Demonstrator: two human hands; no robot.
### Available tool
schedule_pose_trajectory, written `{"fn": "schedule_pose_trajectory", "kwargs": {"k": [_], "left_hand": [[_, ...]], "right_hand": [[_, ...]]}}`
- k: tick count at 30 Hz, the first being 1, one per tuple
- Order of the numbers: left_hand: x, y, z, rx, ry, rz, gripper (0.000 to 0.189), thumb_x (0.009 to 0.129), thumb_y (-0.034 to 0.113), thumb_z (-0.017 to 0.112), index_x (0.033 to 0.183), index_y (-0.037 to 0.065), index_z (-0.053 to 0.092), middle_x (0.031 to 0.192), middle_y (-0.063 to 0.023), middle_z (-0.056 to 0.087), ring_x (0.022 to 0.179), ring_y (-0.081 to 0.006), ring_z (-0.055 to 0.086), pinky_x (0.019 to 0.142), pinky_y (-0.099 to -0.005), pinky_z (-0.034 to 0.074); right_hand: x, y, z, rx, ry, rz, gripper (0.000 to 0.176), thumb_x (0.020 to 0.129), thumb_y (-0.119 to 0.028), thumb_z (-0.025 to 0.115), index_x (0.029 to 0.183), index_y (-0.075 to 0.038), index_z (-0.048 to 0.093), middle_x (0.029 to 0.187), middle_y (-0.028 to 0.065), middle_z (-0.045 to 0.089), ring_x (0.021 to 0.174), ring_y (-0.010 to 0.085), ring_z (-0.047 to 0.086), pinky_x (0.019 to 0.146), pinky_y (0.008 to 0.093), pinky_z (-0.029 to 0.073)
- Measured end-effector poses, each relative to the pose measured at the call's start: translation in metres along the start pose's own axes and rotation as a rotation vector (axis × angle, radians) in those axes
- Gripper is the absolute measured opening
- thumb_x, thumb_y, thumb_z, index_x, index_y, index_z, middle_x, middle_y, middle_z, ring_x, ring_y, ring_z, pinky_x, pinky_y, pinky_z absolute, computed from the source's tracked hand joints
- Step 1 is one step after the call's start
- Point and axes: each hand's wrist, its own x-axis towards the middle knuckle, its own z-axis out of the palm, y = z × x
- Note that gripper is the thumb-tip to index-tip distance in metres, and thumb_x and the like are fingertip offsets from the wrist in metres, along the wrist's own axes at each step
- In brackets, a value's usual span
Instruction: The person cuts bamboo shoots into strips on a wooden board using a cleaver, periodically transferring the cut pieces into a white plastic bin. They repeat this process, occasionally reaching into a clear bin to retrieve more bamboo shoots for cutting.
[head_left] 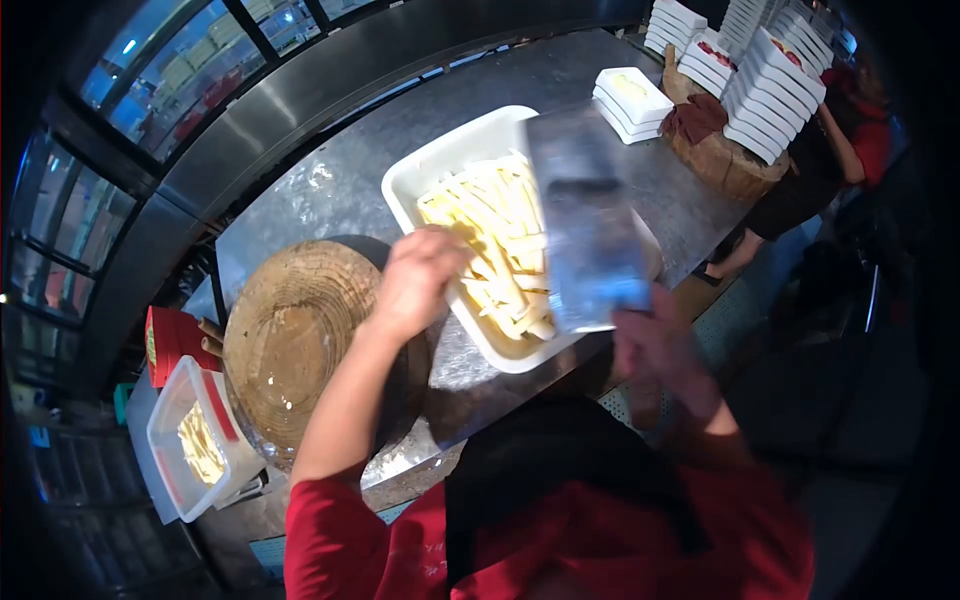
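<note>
A white rectangular tray (430, 170) on the steel counter holds a heap of pale cut strips (500, 240). My left hand (418, 280) rests at the tray's near-left edge, fingers curled onto the strips. My right hand (655, 340) grips the handle of a broad cleaver (585, 225), whose flat blade hangs blurred over the tray's right half and hides part of the strips. A round wooden chopping block (295, 330) lies left of the tray, under my left forearm.
A clear plastic tub (175, 440) with pale strips and a red box (170, 340) sit at the left. Stacks of white trays (770, 90), a second wooden block (725, 160) with a dark cloth, and another person (850, 150) are at the far right.
</note>
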Motion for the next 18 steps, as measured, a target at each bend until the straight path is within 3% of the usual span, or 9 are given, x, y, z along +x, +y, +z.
{"fn": "schedule_pose_trajectory", "kwargs": {"k": [2,4,7,11,14,16,18], "left_hand": [[0.023,0.000,0.032,-0.157,-0.245,0.063,0.036,0.071,-0.003,0.063,0.104,0.010,0.071,0.116,-0.0110,0.063,0.115,-0.0285,0.055,0.101,-0.0396,0.041],[0.037,-0.001,0.046,-0.183,-0.504,-0.025,0.036,0.075,-0.001,0.063,0.107,0.013,0.070,0.122,-0.0080,0.062,0.120,-0.0277,0.052,0.104,-0.0406,0.039],[0.052,0.002,0.039,-0.072,-0.577,0.075,0.037,0.073,0.003,0.071,0.109,0.012,0.069,0.117,-0.0081,0.063,0.121,-0.0271,0.052,0.104,-0.0416,0.039],[0.060,0.010,0.034,-0.068,-0.660,0.058,0.029,0.075,0.007,0.071,0.102,0.010,0.061,0.114,-0.0052,0.064,0.118,-0.0267,0.053,0.102,-0.0415,0.040],[0.057,0.005,0.037,-0.060,-0.622,0.115,0.023,0.077,0.009,0.070,0.097,0.009,0.059,0.105,-0.0051,0.065,0.111,-0.0268,0.057,0.098,-0.0408,0.042],[0.050,0.014,0.025,-0.034,-0.425,0.081,0.021,0.077,0.012,0.070,0.094,0.009,0.058,0.091,-0.0050,0.065,0.096,-0.0267,0.061,0.090,-0.0395,0.047],[0.036,0.021,-0.007,-0.027,-0.238,0.031,0.022,0.077,0.010,0.070,0.094,0.009,0.057,0.086,-0.0060,0.064,0.090,-0.0270,0.063,0.084,-0.0392,0.048]], "right_hand": [[-0.008,0.002,-0.039,0.036,0.040,-0.022,0.009,0.084,-0.005,0.056,0.091,0.002,0.057,0.054,0.0052,0.053,0.037,0.0142,0.050,0.037,0.0279,0.041],[-0.013,0.007,-0.069,0.100,0.155,0.006,0.008,0.084,-0.004,0.056,0.088,0.003,0.054,0.052,0.0055,0.051,0.037,0.0147,0.050,0.036,0.0283,0.040],[-0.006,0.012,-0.086,0.196,0.205,0.020,0.008,0.083,-0.003,0.056,0.086,0.003,0.053,0.050,0.0056,0.049,0.036,0.0151,0.049,0.036,0.0284,0.040],[0.017,0.010,-0.093,0.174,0.090,0.013,0.006,0.082,-0.002,0.055,0.083,0.003,0.052,0.051,0.0057,0.049,0.036,0.0152,0.049,0.036,0.0289,0.040],[0.037,0.001,-0.085,0.089,-0.024,-0.015,0.005,0.081,-0.001,0.054,0.081,0.003,0.052,0.051,0.0055,0.049,0.036,0.0154,0.049,0.036,0.0294,0.040],[0.051,-0.010,-0.072,0.040,-0.066,-0.010,0.004,0.080,-0.001,0.054,0.079,0.003,0.052,0.052,0.0057,0.050,0.036,0.0152,0.049,0.036,0.0295,0.040],[0.060,-0.017,-0.056,0.049,-0.138,-0.005,0.003,0.080,0.000,0.054,0.081,0.003,0.054,0.053,0.0062,0.052,0.037,0.0148,0.050,0.037,0.0289,0.040]]}}
